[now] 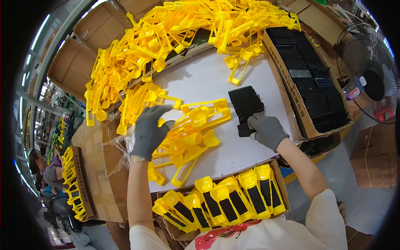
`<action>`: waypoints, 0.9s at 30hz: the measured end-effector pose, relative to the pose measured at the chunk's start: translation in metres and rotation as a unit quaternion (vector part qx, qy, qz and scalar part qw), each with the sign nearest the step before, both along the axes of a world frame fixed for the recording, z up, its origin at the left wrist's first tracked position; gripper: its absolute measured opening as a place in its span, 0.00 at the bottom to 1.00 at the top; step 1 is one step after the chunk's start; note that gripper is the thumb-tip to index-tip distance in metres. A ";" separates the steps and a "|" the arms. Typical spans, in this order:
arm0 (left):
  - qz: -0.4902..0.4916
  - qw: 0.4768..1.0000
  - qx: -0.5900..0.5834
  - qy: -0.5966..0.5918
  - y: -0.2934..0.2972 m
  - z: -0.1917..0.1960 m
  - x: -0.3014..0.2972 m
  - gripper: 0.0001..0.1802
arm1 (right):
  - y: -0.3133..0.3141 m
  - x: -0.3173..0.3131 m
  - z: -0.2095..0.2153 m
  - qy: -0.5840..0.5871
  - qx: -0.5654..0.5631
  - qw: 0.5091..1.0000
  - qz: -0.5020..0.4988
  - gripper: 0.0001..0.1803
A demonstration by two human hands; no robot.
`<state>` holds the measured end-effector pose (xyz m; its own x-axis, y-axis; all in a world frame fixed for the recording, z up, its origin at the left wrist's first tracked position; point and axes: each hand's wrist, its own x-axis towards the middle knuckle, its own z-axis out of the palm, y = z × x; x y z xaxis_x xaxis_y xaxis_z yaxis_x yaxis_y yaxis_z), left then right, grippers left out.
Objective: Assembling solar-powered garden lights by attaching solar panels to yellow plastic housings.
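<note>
In its grey glove, my left hand (151, 131) reaches over the left side of a loose pile of yellow plastic frames (198, 116). Its thumb and fingers are apart, with a bit of yellow showing between them. My right hand (266, 128), gloved the same way, pinches a small black panel (245, 130) at the near end of a fanned stack of black panels (246, 102). Its fingertips are partly hidden. In front of my body, a carton (284, 183) holds several yellow frames with black panels set in them (227, 208).
A big heap of yellow frames (166, 35) lines the table's far and left sides. At right stands a carton (287, 89) packed with black panels (306, 75). Beyond it is a fan (368, 79). Another person (52, 173) is at far left.
</note>
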<state>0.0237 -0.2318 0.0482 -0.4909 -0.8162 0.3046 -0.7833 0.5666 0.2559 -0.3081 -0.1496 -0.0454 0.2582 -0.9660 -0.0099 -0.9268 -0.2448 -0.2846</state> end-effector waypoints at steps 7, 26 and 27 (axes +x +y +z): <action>-0.153 0.974 0.031 -0.164 -0.037 -0.056 -0.059 0.30 | 0.004 -0.005 -0.012 -0.056 -0.045 0.997 0.010 0.12; 0.117 0.844 0.245 0.462 0.136 0.009 0.059 0.12 | 0.128 0.005 0.070 -0.514 0.035 0.842 -0.160 0.06; 0.136 0.827 0.258 0.481 0.154 0.003 0.040 0.10 | 0.136 0.009 0.071 -0.497 -0.016 0.859 -0.125 0.06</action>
